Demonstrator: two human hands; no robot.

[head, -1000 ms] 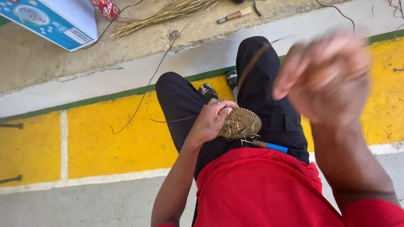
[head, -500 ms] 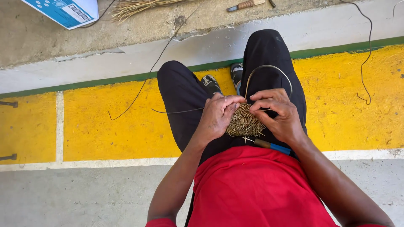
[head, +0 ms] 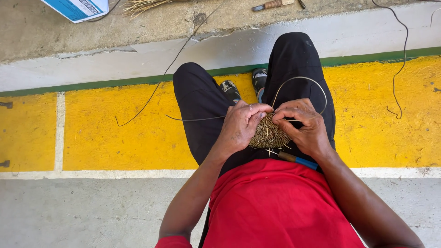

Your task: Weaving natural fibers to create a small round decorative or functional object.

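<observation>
A small round woven straw piece rests on my lap, between my black trouser legs. My left hand grips its left edge, fingers curled over the top. My right hand pinches the piece's upper right edge together with a thin dark strand that loops up over my right thigh. A second thin strand trails left from under my left hand. A tool with a brown and blue handle lies on my lap just below my right hand.
I sit above a yellow painted floor band with a green stripe and concrete beyond. A blue and white box, a bundle of straw and a wooden-handled tool lie at the top. A long dark strand lies at right.
My right hand came down from a raised, blurred position near the camera onto the woven piece. The strand now forms a loop above it. My left hand stayed on the piece.
</observation>
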